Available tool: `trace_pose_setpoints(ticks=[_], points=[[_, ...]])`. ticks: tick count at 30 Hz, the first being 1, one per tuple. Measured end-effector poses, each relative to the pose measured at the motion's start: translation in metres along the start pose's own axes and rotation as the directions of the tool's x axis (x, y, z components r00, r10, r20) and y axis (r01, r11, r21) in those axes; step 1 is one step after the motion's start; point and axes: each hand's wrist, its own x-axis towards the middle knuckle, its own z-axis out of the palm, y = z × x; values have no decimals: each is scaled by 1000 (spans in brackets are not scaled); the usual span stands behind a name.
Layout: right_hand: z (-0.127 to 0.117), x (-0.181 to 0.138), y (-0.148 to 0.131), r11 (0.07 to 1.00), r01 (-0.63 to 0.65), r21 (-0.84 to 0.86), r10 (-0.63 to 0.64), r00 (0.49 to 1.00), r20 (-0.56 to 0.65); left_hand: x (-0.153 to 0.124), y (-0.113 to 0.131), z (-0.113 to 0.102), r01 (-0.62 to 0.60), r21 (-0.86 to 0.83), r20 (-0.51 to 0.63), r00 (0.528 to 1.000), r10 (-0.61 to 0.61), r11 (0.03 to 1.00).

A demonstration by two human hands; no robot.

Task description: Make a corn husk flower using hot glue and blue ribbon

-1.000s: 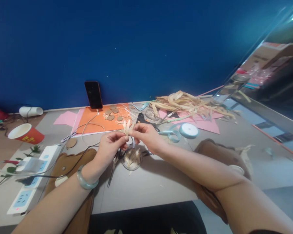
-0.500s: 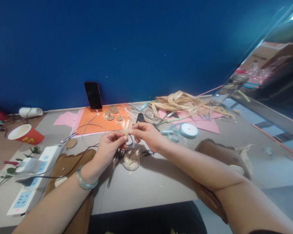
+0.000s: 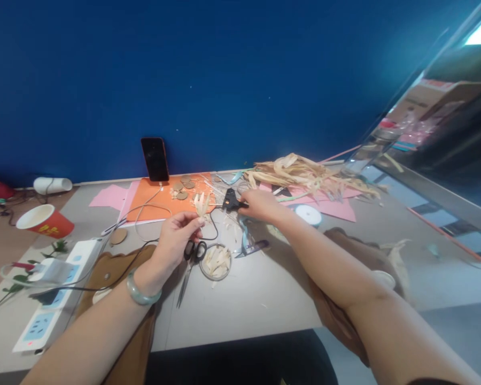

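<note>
Pinched between the thumb and fingers of my left hand is a small bunch of pale corn husk petals, pointing up. My right hand is farther out, its fingers closed around the handle end of a black hot glue gun; its palm side is hidden. Below the hands stands a round dish full of cut husk pieces. Black-handled scissors lie just left of the dish, and a craft knife with a dark handle lies to its right.
A pile of dried corn husks lies at the back by the blue wall. A phone leans there. Round wooden slices rest on orange paper. A ribbon roll, a red paper cup and a power strip flank the work area.
My right hand has left the husk petals and moved forward and right to the black glue gun. My left hand keeps the petals, slightly lower and to the left.
</note>
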Motion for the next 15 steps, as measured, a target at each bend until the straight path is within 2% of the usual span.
trace_pose_setpoints(ticks=[5,11,13,15], points=[[15,8,-8,1000,5,12,-5,1000,-22,2,-1,-1,-8,-9,-17,1000,8,1000],[12,6,-8,999,-22,33,25,993,-114,6,-3,-5,-54,-32,-40,998,53,998],[6,5,-4,991,-61,116,83,977,-196,8,-4,-7,-79,-52,-52,996,76,996],[-2,3,-2,952,-62,300,158,938,-309,11,-5,-8,-107,-70,-62,993,103,992]])
